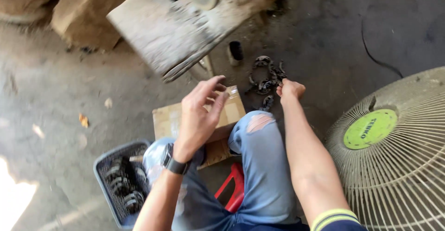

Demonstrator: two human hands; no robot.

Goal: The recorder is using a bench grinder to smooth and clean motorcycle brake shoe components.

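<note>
The cream wire fan guard (398,166) stands close beside the right forearm, so a quick pull back could, I judge, knock it, while the rough, weathered wooden plank (171,27) juts beyond the left hand's fingers (211,89). The right hand (290,90) is curled shut, its fingers pinching at the edge of a tangle of dark, greasy metal rings and chain pieces (266,78) on the concrete floor (55,87); a link could slip free. The left hand (199,117) hovers open and empty over a cardboard box (229,113).
</note>
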